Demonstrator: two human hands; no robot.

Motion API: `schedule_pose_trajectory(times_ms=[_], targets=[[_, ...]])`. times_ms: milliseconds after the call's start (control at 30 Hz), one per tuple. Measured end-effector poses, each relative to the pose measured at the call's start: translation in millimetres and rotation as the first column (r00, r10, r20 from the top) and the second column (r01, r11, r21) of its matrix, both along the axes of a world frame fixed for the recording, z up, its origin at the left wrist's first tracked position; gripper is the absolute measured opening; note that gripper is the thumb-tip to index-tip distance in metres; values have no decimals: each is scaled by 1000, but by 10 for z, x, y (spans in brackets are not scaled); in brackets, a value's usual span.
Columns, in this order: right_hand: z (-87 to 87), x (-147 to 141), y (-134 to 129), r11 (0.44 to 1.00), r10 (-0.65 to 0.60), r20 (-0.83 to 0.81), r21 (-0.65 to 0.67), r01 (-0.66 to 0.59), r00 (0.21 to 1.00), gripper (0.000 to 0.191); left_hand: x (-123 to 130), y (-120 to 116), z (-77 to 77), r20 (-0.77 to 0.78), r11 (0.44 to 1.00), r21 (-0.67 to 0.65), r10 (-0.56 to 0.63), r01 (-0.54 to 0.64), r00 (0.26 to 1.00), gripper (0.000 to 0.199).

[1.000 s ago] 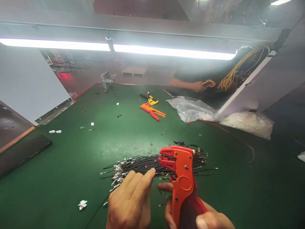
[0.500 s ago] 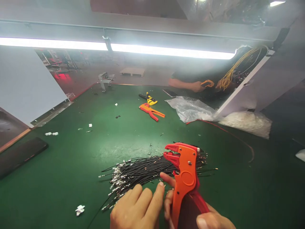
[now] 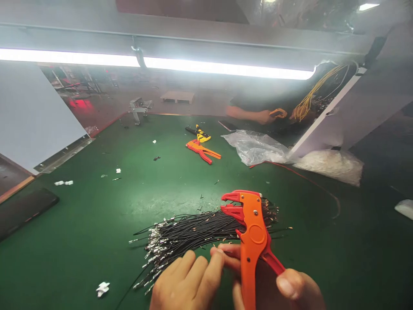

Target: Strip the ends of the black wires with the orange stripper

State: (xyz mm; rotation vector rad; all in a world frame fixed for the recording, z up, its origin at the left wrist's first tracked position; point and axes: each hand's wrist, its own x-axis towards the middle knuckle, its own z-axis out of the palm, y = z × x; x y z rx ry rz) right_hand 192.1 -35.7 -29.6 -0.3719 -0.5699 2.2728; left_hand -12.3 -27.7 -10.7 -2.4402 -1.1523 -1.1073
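Note:
In my right hand (image 3: 300, 286) is an orange and red wire stripper (image 3: 257, 234), held upright with its jaws apart and pointing left. The index finger of that hand reaches out behind the tool to the fingertips of my left hand (image 3: 190, 282). My left hand is closed in a pinch, with a short dark piece of wire (image 3: 228, 253) showing at the fingertips; most of it is hidden. Just beyond both hands lies a bundle of black wires (image 3: 193, 228), with metal terminals on the left ends and bare copper at some right ends.
Farther back lie a second orange stripper (image 3: 203, 151), a yellow-black plier tool (image 3: 200, 134) and a clear plastic bag (image 3: 258, 146). A filled bag (image 3: 331, 165) sits right, a dark flat case (image 3: 29, 211) left. Another person's arm (image 3: 248, 114) shows across the table.
The stripper has straightened slightly and its handles are a little farther apart. My right index finger has come up against my left fingertips. The whole view has shifted slightly.

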Motion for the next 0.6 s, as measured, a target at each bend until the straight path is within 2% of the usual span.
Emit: schedule_pose_trajectory(times_ms=[100, 233, 467, 600], targets=[[-40, 43, -11, 999, -53, -50, -4, 53, 997, 64, -43, 1, -94, 99, 995, -92, 31, -22, 995, 19], [-33, 48, 8, 996, -23, -135, 84, 35, 991, 69, -77, -4, -94, 45, 977, -213, 22, -12, 999, 13], [83, 31, 41, 995, -25, -86, 99, 33, 996, 69, -105, 21, 0, 73, 991, -121, 60, -51, 996, 14], [104, 24, 25, 997, -34, -48, 65, 37, 998, 72, -189, 40, 62, 57, 989, -12, 150, -149, 987, 13]])
